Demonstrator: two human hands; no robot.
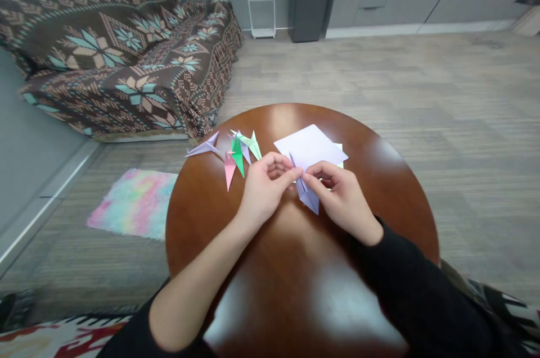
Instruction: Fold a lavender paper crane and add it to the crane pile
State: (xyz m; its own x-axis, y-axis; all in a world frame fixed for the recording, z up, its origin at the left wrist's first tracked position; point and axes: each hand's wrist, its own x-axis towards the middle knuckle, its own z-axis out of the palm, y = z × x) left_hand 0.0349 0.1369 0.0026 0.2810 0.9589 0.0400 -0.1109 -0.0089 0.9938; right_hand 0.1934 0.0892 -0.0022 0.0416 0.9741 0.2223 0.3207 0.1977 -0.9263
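- Paper (pixel 309 202), lavender, folded slim: we are holding it over the far half of the round table (pixel 202 229); whether it is touching the tabletop, we are not managing to tell.
- Relation to fingers: the paper is lying directly in their grip, its slim part running beyond the fingertips, its wider part hanging out on our side. Neither hand is sitting clearly nearer; both are touching it.
- Long axis: it is slanting from far left to near right, the slim tip pointing away from us, the broader, pointed end facing us.
- Left hand (pixel 265 181): thumb and forefinger are pinching narrowly from the left, the remaining fingers curling.
- Right hand (pixel 342 186): thumb and forefinger are pinching narrowly from the right, meeting the left thumb closely.
- Flat lavender sheet (pixel 316 140): lying just beyond the paper, a pale green edge (pixel 340 163) showing beneath its right corner.
- Folded pieces, assorted: green (pixel 238 157), pink (pixel 229 171) and others are clustering beyond the left hand; one lavender piece (pixel 205 146) is resting farther left.
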